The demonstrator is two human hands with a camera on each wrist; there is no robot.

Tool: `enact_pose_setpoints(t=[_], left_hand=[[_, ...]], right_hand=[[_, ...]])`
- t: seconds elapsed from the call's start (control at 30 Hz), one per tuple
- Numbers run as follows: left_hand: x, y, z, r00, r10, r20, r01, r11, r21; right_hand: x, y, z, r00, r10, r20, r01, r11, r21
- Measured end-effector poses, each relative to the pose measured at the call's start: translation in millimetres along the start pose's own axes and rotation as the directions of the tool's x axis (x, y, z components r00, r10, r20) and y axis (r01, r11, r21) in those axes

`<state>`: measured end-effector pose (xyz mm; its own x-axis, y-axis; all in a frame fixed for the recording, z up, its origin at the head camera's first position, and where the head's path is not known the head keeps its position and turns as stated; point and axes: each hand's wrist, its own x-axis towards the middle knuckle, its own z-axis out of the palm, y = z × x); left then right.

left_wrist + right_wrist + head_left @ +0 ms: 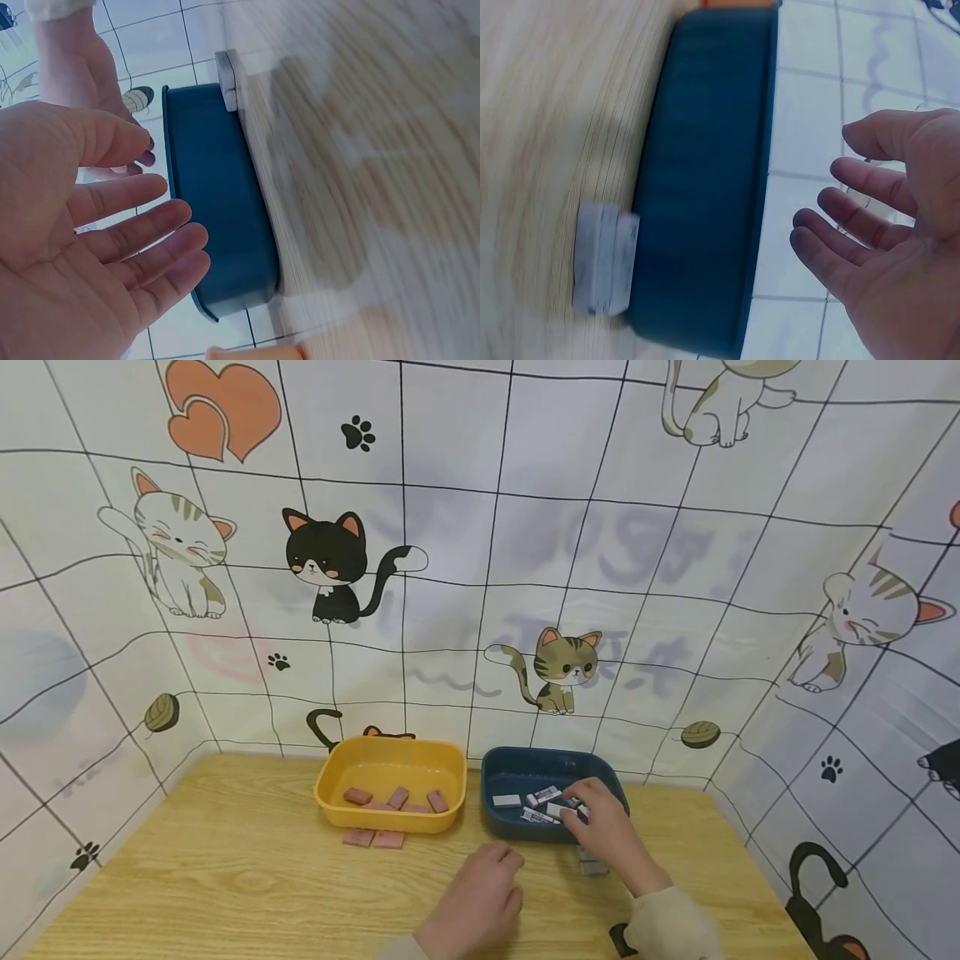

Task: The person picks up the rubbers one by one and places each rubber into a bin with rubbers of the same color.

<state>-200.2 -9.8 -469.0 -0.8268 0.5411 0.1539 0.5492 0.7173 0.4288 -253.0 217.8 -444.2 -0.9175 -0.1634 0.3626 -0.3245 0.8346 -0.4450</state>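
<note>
My right hand [602,824] hangs over the right part of the dark blue bin [525,832], its fingers loosely bent and nothing visible between them. Small white blocks with dark print [506,801] lie inside that bin, some hidden by the hand. In the right wrist view, grey-white blocks [604,259] stand against the bin's outer front wall. My left hand [480,893] hovers over the table in front of the two bins. Seen from the left wrist, its relaxed fingers [161,225] hold nothing, and the blue bin's side is beyond them.
A yellow bin [390,820] stands left of the blue one, with several small pinkish blocks [397,797] inside. Two more pinkish blocks [388,840] lie at its front on the wooden table [225,877]. A cat-printed sheet [450,543] rises behind and at both sides.
</note>
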Motion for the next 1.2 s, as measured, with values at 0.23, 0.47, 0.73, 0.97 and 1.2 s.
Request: enact_pose_setpoints(t=[0.23,0.47,0.73,0.97,1.2], left_hand=[[-4.2,-9.9,-5.0,0.999,-0.007,-0.050,0.009,0.999,0.030],[-11.3,-23.5,-10.7,0.994,-0.010,-0.108,0.016,0.998,0.057],[-19.8,-45.2,-16.3,0.983,0.010,-0.181,0.004,0.997,0.078],[-29.5,-60.6,-22.2,0.976,0.014,-0.219,0.007,0.996,0.093],[-39.8,-74.4,-27.8,0.978,-0.018,-0.210,0.033,0.997,0.068]], right_hand=[[-12.2,-15.7,9.0,0.987,-0.121,-0.102,0.126,0.991,0.048],[-21.7,-27.8,17.1,0.979,-0.158,-0.132,0.171,0.981,0.090],[-30.9,-35.3,25.2,0.966,-0.203,-0.163,0.228,0.962,0.153],[-37.2,-40.5,33.5,0.961,-0.224,-0.165,0.248,0.958,0.145],[-39.7,-49.9,36.0,0.981,-0.175,-0.089,0.190,0.961,0.202]])
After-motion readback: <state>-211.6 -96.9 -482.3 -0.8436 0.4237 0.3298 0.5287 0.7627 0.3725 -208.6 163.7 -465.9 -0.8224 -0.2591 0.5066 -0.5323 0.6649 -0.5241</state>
